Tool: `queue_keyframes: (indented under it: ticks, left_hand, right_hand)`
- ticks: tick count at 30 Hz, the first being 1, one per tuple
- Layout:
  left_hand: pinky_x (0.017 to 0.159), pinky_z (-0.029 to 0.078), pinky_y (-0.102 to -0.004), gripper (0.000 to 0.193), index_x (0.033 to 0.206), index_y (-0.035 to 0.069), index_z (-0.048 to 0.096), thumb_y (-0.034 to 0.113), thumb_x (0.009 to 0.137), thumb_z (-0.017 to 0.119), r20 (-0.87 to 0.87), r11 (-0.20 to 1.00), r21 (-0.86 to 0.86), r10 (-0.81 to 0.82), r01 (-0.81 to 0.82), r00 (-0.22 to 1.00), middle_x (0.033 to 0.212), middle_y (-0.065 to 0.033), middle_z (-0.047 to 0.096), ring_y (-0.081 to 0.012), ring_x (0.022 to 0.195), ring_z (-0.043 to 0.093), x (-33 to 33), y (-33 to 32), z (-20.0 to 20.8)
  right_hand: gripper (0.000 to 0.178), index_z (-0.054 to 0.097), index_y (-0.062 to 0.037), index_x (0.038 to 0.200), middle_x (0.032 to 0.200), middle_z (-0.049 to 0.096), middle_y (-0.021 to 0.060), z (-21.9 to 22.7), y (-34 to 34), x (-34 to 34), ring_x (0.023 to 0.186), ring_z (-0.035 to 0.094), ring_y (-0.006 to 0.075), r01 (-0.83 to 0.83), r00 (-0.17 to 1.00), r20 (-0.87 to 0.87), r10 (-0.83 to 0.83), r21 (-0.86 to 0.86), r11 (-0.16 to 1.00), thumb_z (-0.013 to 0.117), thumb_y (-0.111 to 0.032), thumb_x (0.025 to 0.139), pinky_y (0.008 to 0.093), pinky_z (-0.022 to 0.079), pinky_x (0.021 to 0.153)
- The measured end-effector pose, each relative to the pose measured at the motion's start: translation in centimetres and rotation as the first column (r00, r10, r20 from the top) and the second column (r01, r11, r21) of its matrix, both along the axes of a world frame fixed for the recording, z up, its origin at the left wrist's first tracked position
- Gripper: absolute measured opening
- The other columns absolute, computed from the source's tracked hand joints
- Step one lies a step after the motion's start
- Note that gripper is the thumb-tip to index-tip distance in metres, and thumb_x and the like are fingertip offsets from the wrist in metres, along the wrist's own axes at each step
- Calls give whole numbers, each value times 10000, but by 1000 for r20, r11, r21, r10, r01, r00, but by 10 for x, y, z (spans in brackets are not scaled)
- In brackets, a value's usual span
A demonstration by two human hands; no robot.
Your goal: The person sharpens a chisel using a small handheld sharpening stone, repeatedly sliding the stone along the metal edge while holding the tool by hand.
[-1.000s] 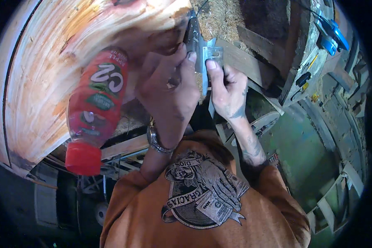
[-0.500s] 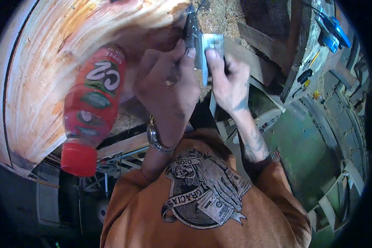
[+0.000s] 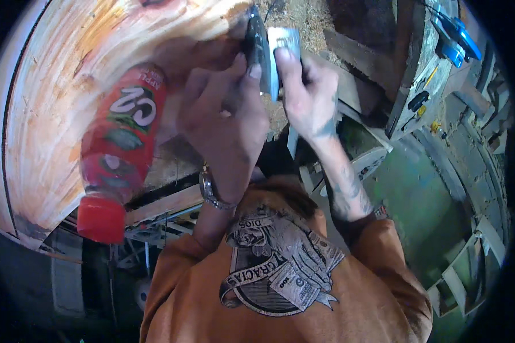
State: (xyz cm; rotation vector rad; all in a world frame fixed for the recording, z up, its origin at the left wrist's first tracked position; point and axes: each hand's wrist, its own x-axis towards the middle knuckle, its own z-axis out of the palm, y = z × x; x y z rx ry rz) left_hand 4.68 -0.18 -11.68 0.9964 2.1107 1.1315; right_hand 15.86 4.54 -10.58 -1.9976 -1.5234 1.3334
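Note:
My left hand (image 3: pixel 226 108) is closed, thumb and fingers pinching a long dark metal blade (image 3: pixel 258 43) that points away from me. My right hand (image 3: pixel 312 97) grips a pale, flat block (image 3: pixel 285 39) that looks like a sharpening stone, thumb pressed on its face. The block stands edge-on along the right side of the blade, very close to it; whether they touch I cannot tell. The blade's handle end is hidden by my left hand. To the left of that hand, a red drink bottle (image 3: pixel 120 134) with a red cap is on a streaked wooden slab (image 3: pixel 46 114).
Sawdust (image 3: pixel 312 26) and wood offcuts lie beyond my hands. At the right, a wooden ledge (image 3: pixel 412 97) bears a blue tool (image 3: pixel 455 40) and a small black-handled tool (image 3: pixel 419 102). A green surface (image 3: pixel 412 188) and curved wooden pieces (image 3: pixel 458 177) are farther right.
My right hand has slid the block away from me along the blade. My left hand still holds the blade, shifted slightly left in view, as has the bottle.

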Motion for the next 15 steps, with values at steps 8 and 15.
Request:
queue_keyframes:
  ticks: [8,15]
  left_hand:
    - [596,471,-264,169,957,39,782,88,798,807,27,989,-148,7,-3,1000,757,-58,642,-145,663,614,-2,2,14]
    - [578,465,-278,140,921,45,767,97,797,806,31,995,-103,9,-6,999,754,-54,639,-146,640,605,1,2,14]
  right_hand:
    - [344,685,16,761,525,551,107,-2,6,-3,492,500,114,16,1000,-1,-16,-27,1000,653,-250,976,349,416,475]
    - [353,677,31,770,523,527,122,-3,0,-1,491,455,100,12,999,41,-12,14,1000,654,-256,976,357,395,465]
